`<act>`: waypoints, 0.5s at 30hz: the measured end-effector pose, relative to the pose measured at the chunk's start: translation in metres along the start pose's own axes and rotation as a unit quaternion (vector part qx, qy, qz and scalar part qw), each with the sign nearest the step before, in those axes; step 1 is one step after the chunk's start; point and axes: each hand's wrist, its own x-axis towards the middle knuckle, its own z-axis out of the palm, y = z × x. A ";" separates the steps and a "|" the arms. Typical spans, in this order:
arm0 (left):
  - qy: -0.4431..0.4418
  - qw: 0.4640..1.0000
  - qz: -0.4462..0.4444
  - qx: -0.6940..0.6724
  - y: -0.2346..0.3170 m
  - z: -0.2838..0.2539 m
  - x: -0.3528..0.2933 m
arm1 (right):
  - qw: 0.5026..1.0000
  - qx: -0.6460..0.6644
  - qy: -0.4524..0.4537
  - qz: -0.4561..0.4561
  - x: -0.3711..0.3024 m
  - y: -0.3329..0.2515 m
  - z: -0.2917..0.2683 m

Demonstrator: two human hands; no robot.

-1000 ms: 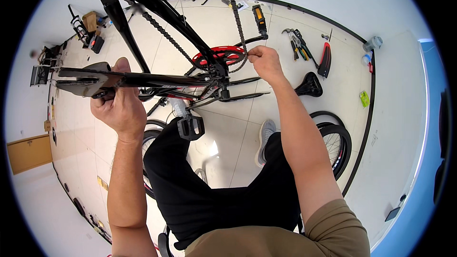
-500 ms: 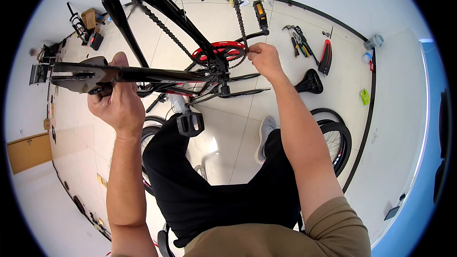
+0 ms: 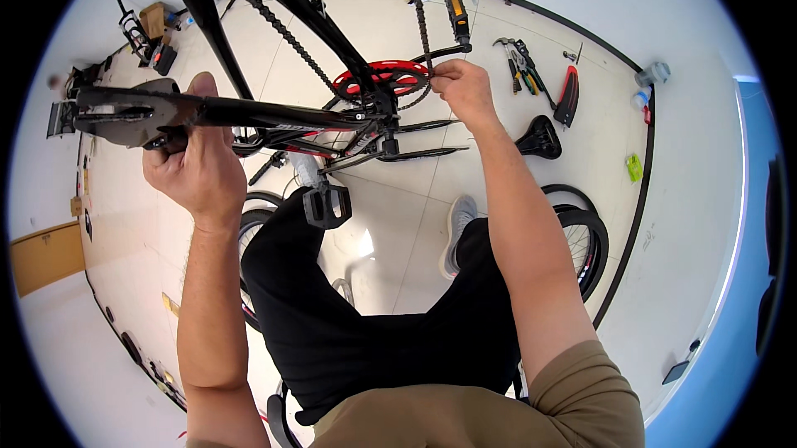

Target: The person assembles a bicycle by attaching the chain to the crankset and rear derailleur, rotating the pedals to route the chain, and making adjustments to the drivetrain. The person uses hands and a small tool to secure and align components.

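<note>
A black bicycle frame point(image 3: 274, 112) stands tilted in front of me, with a red and black chainring point(image 3: 390, 74) at its crank. My left hand point(image 3: 199, 170) is wrapped round a frame tube near its broad end at the left, thumb on top. At the chainring's right edge, my right hand point(image 3: 466, 93) pinches the dark chain point(image 3: 422, 24), which rises from there to the top of the view. Another run of chain slants down from the upper left to the ring. One black pedal point(image 3: 327, 205) hangs near my left knee; a pedal with orange reflectors point(image 3: 456, 14) is beyond.
On the floor at the right lie a hammer and pliers point(image 3: 521, 66), a red and black mudguard point(image 3: 567, 97) and a black saddle point(image 3: 540, 138). A wheel point(image 3: 585, 249) lies beside my right leg, another point(image 3: 249, 232) by my left. A transparent bottle point(image 3: 654, 73) stands near the wall.
The frame and my left hand sit slightly further left in the view. My right hand keeps its pinch at the chainring's edge, with only a small shift.
</note>
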 end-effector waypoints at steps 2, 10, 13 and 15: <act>0.026 0.999 -0.006 -0.028 -0.002 0.003 -0.001 | 1.000 -0.022 -0.001 0.000 0.001 0.002 -0.001; -0.008 1.000 0.026 0.003 0.000 0.000 0.000 | 0.995 -0.091 0.004 -0.028 -0.002 0.001 0.003; 0.002 0.998 0.046 0.051 -0.007 -0.002 0.001 | 0.996 -0.083 0.008 -0.015 -0.004 -0.001 0.002; -0.024 0.986 0.106 0.125 -0.016 -0.014 0.005 | 0.996 -0.087 0.009 -0.021 -0.003 0.000 0.003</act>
